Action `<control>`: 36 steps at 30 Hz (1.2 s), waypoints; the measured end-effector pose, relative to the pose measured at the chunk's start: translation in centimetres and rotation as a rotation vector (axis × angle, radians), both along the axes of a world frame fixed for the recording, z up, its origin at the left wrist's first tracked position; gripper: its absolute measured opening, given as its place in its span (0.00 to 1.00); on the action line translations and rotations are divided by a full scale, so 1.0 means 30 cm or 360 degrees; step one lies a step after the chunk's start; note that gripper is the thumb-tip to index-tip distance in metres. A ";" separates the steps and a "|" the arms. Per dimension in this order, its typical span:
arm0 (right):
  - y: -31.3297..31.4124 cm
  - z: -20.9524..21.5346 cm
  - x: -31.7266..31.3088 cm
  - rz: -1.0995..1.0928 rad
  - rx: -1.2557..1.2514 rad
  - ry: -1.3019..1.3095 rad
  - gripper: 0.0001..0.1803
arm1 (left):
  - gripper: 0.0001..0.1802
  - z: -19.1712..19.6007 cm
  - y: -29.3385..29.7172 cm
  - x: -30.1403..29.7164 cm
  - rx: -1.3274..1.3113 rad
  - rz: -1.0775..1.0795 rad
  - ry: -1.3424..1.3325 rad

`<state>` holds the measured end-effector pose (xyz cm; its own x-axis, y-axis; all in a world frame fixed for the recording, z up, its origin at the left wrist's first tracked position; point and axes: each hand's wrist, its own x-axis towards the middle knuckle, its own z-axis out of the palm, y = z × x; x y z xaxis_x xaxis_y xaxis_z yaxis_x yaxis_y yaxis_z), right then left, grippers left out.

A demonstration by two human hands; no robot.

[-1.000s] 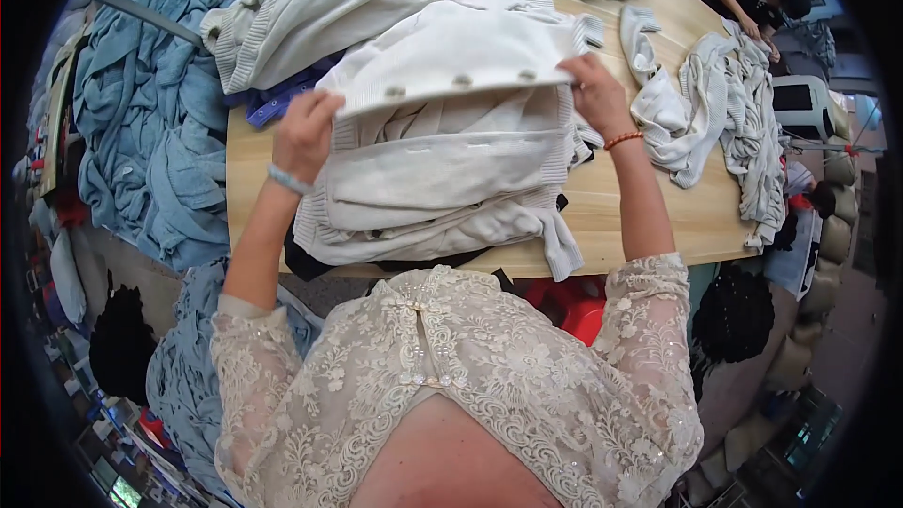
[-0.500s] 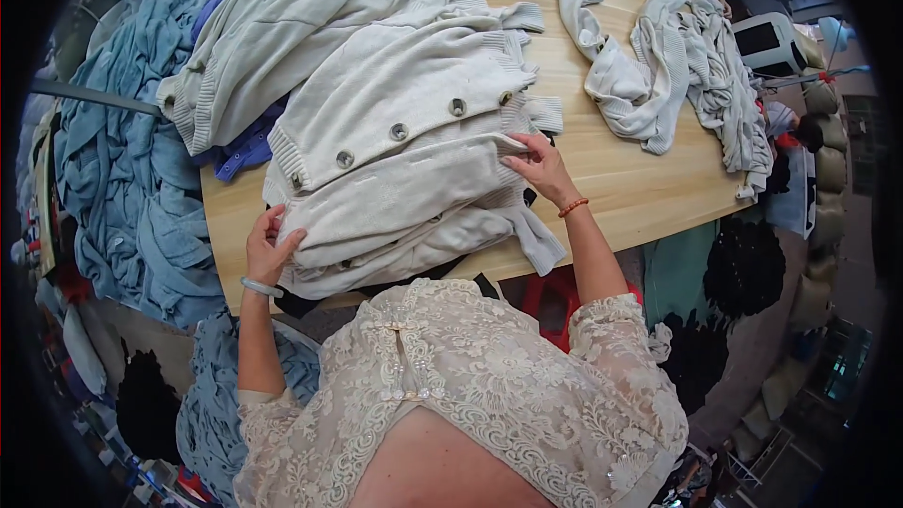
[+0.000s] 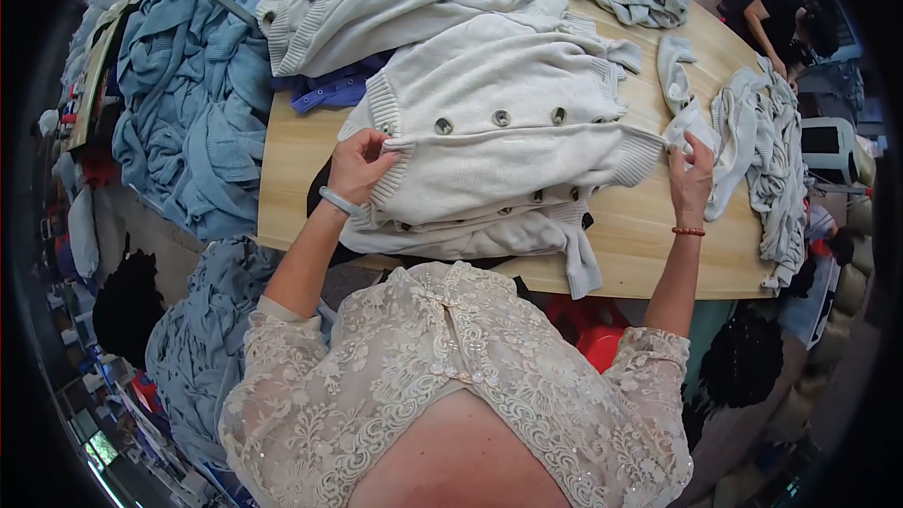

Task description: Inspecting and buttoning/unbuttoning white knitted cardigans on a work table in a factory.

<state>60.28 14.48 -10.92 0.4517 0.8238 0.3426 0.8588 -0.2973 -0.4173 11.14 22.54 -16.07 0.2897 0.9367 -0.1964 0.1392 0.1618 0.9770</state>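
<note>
A cream knitted cardigan (image 3: 508, 165) with large dark buttons lies across the table in front of me, its button band running sideways. My left hand (image 3: 360, 169) is closed in a pinch on the ribbed hem by the band's left end. At the other end, my right hand (image 3: 691, 183) pinches a ribbed edge and pulls that side out taut to the right. Beneath this cardigan are more buttoned cream knits, and one ribbed cuff (image 3: 583, 275) hangs toward the table's near edge.
The wooden table (image 3: 649, 249) also bears a stack of cream knits (image 3: 404, 0), a violet garment (image 3: 343, 83) and crumpled cream knits (image 3: 762, 150) at right. Blue-grey knits (image 3: 202, 103) heap up at left. A red stool (image 3: 591, 331) stands underneath. Another person (image 3: 785, 23) is at far right.
My right hand has moved right, drawing the cardigan's edge out with it. My left hand has shifted up to the ribbed hem. The whole view has also swung.
</note>
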 end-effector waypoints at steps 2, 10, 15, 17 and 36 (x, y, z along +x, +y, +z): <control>0.050 0.006 -0.186 0.0294 0.0046 0.0397 0.16 | 0.09 -0.018 -0.002 0.001 0.0003 0.0036 0.0275; 0.162 -0.125 -1.061 0.1352 -0.0050 0.0985 0.17 | 0.06 -0.010 -0.016 -0.074 0.0203 -0.0146 -0.0088; 0.172 -0.190 -1.094 0.1253 -0.0449 0.0946 0.11 | 0.05 -0.023 -0.039 -0.132 0.0273 -0.0126 0.0187; 0.154 -0.199 -1.108 0.1250 -0.0340 0.0960 0.11 | 0.05 -0.033 -0.031 -0.150 0.0234 -0.0169 0.0145; 0.107 -0.162 -1.170 0.1047 -0.0291 0.0532 0.09 | 0.07 -0.038 0.205 -0.070 0.0297 -0.0675 0.0501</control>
